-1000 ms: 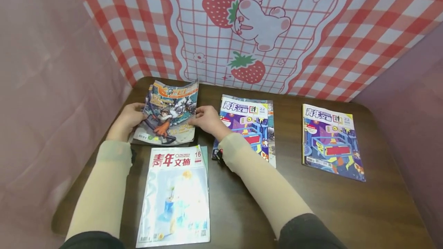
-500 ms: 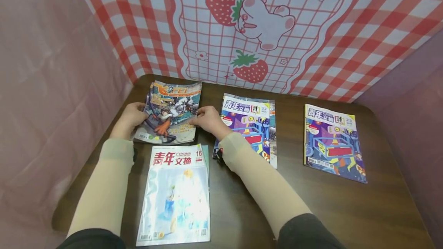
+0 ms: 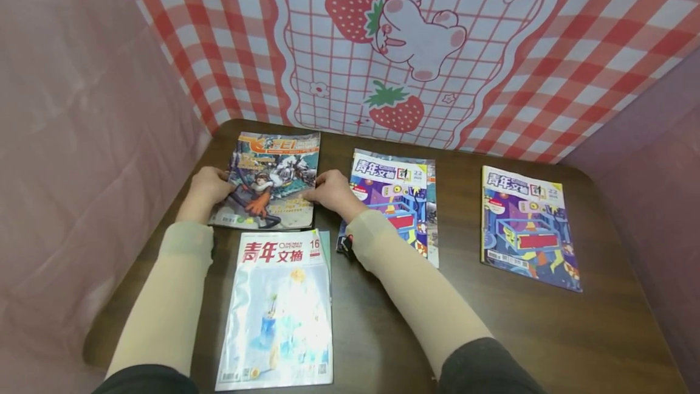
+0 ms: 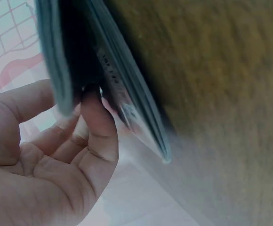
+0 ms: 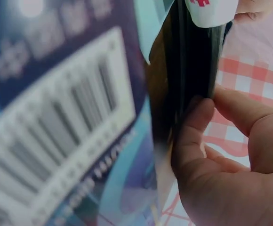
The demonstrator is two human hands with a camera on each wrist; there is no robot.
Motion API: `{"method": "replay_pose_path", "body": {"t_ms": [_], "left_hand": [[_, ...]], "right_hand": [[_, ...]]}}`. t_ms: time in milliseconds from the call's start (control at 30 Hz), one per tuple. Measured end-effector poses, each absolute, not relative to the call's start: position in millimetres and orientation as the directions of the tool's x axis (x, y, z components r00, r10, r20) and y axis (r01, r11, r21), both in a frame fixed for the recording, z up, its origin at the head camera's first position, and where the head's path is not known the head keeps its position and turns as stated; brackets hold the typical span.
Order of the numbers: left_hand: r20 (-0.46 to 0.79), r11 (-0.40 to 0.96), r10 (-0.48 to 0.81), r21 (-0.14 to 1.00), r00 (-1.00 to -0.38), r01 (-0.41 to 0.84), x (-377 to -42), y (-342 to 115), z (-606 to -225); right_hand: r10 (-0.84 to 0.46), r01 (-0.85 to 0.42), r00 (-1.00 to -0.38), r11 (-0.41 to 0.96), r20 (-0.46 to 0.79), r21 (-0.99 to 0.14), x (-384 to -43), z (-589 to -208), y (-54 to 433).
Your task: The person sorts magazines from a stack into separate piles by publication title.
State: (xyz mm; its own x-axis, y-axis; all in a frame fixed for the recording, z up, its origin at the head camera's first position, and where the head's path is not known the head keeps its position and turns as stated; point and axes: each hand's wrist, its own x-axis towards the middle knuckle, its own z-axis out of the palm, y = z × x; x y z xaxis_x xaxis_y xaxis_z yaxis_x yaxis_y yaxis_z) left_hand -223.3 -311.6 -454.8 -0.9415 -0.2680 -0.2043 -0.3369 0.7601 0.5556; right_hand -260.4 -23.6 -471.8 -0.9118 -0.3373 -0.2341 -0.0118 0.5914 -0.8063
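At the table's far left is a comic-style magazine (image 3: 276, 178) with an orange title and a dark figure on its cover. My left hand (image 3: 208, 190) pinches its left edge, and my right hand (image 3: 336, 194) pinches its right edge. Seen from the left wrist, a finger of the left hand (image 4: 66, 146) reaches under the upper magazine (image 4: 56, 61), with another magazine (image 4: 132, 103) lying below, a gap between them. In the right wrist view, thumb and fingers of the right hand (image 5: 221, 160) hold the magazine's dark edge (image 5: 197, 61).
Nearer me lies a white magazine (image 3: 276, 315) over a greenish one. Right of my right hand, a purple magazine (image 3: 391, 190) overlaps another (image 3: 432, 205). A matching purple magazine (image 3: 527, 227) sits farther right on the brown table (image 3: 415, 321). A checked cloth (image 3: 508, 78) hangs behind.
The comic-style magazine's raised, curled top edge has come down and now looks flatter. Both hands have kept their grip at its sides.
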Motion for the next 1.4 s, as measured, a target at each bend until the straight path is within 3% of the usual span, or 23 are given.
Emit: {"method": "replay_pose_path", "body": {"t_ms": [267, 433, 633, 767, 1200, 1400], "left_hand": [[-0.154, 0.752, -0.310, 0.565, -0.938, -0.341, -220, -307, -448], [-0.118, 0.743, -0.340, 0.575, -0.933, -0.343, -221, -299, -444], [0.012, 0.717, -0.342, 0.650, -0.940, -0.253, -222, -282, -438], [0.056, 0.711, -0.306, 0.677, -0.950, -0.189, -220, -268, -434], [0.001, 0.646, -0.170, 0.755, -0.985, -0.111, -206, -227, -421], [0.033, 0.606, -0.117, 0.794, -0.993, -0.045, -203, -204, -418]], "right_hand": [[-0.299, 0.006, -0.918, 0.647, -0.261, -0.762, -258, -463, -19], [-0.305, 0.027, -0.920, 0.581, -0.248, -0.814, -258, -463, -14], [-0.313, 0.007, -0.932, 0.484, -0.181, -0.875, -255, -457, -7], [-0.305, -0.001, -0.939, 0.459, -0.157, -0.888, -254, -454, -3], [-0.226, 0.005, -0.969, 0.396, -0.103, -0.918, -243, -433, 26], [-0.194, 0.007, -0.978, 0.359, -0.082, -0.933, -237, -422, 48]]}}
